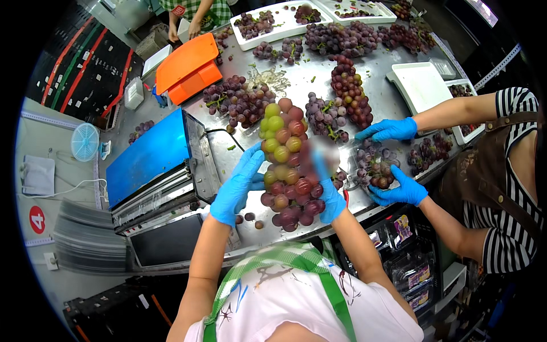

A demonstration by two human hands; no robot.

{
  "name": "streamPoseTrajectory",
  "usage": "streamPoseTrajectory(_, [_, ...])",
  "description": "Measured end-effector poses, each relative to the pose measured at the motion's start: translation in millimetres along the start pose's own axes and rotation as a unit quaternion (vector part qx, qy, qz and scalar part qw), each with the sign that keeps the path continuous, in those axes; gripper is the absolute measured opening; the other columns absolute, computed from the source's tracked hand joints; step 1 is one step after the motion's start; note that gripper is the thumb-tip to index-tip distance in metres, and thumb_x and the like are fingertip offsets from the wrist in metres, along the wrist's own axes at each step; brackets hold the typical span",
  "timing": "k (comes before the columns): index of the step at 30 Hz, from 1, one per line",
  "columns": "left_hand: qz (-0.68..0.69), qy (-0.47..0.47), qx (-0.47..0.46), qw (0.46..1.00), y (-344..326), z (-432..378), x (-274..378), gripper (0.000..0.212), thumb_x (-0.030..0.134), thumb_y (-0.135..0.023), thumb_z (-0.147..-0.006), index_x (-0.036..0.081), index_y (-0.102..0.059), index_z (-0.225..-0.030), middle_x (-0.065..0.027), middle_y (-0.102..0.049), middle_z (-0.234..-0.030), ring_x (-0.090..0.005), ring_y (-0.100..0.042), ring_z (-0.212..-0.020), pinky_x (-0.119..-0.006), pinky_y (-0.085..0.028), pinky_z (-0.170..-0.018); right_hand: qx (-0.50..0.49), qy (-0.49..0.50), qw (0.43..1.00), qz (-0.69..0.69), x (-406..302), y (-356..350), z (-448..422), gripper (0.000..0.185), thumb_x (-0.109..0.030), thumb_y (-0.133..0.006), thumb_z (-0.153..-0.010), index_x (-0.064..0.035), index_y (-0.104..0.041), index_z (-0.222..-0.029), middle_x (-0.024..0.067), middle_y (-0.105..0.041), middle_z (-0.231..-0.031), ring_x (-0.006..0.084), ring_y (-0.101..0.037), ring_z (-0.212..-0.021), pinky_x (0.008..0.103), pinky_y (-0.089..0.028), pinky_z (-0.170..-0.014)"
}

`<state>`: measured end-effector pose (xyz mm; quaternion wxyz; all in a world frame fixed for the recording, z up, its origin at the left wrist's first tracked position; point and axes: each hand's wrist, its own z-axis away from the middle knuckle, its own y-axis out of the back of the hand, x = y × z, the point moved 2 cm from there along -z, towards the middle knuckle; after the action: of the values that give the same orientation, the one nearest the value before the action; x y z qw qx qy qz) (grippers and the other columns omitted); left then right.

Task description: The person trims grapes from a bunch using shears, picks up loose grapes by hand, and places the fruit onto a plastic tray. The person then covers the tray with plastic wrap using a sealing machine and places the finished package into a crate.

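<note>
Both my hands wear blue gloves and hold up a large bunch of grapes [291, 188] between them, above the metal table [239, 149]. Its berries are green and reddish at the top and darker red at the bottom. My left hand [241, 186] grips the bunch's left side, with part of the fingers behind it. Along the right side lies my right hand [330, 192]; a blur covers part of its fingers and the berries there. Purple bunches [245, 100] lie beyond, and a few loose grapes [258, 224] rest below my left hand.
At the left stands a wrapping machine with a blue cover [147, 158]. An orange scale [188, 64] and white trays of grapes [282, 23] are farther back. On the right, a co-worker's gloved hands [399, 188] touch another bunch [376, 166]. Another person stands across the table.
</note>
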<state>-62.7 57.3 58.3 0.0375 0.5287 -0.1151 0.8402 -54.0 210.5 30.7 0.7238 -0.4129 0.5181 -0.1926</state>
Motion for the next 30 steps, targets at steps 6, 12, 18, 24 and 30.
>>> streamPoseTrajectory(6, [-0.066,-0.132,0.086,0.985,22.8,-23.4,16.3,0.044,0.03,-0.047,-0.081,0.007,-0.036,-0.117,-0.0094,-0.047,-0.107,-0.0153,-0.051,-0.087,-0.027,-0.043,-0.072,-0.025,-0.034,0.999,-0.019,-4.5,12.6,-21.7,0.038,-0.029,-0.039,-0.084,-0.0036,-0.04,-0.112,0.0071,-0.045,-0.11,0.0173,-0.049,-0.095,0.0277,-0.043,-0.08])
streamPoseTrajectory(12, [0.072,-0.211,-0.02,0.975,8.3,-72.0,19.0,0.047,0.031,-0.046,-0.082,0.007,-0.034,-0.121,-0.0099,-0.045,-0.111,-0.0195,-0.049,-0.097,-0.03,-0.045,-0.078,-0.064,-0.098,0.99,-0.073,4.5,10.5,-13.6,0.043,-0.033,-0.037,-0.083,-0.0035,-0.038,-0.114,0.0081,-0.043,-0.112,0.019,-0.048,-0.097,0.0295,-0.041,-0.082])
streamPoseTrajectory(18, [0.198,-0.066,-0.055,0.976,19.9,-87.0,-1.7,0.039,0.031,-0.05,-0.081,0.007,-0.044,-0.111,-0.0083,-0.054,-0.094,-0.0184,-0.057,-0.076,-0.024,-0.051,-0.054,-0.102,-0.182,0.962,-0.177,26.2,15.8,-2.1,0.047,-0.037,-0.035,-0.083,-0.0034,-0.036,-0.115,0.0091,-0.041,-0.115,0.0207,-0.046,-0.099,0.0314,-0.04,-0.084])
streamPoseTrajectory(24, [0.181,-0.042,0.001,0.983,25.9,-84.2,-7.4,0.032,0.027,-0.051,-0.081,0.005,-0.051,-0.104,-0.0052,-0.053,-0.098,-0.0135,-0.053,-0.086,-0.026,-0.045,-0.075,-0.122,-0.225,0.923,-0.289,43.9,23.6,4.7,0.052,-0.041,-0.033,-0.082,-0.0033,-0.034,-0.117,0.0102,-0.038,-0.117,0.0224,-0.045,-0.101,0.0333,-0.038,-0.086])
streamPoseTrajectory(30, [0.013,-0.143,0.065,0.987,24.9,-63.8,6.2,0.04,0.023,-0.053,-0.08,0.004,-0.043,-0.113,-0.007,-0.048,-0.109,-0.0146,-0.046,-0.098,-0.027,-0.036,-0.086,-0.123,-0.245,0.899,-0.342,52.6,31.4,9.6,0.056,-0.046,-0.031,-0.081,-0.0032,-0.032,-0.119,0.0112,-0.036,-0.12,0.0241,-0.043,-0.103,0.0352,-0.037,-0.087])
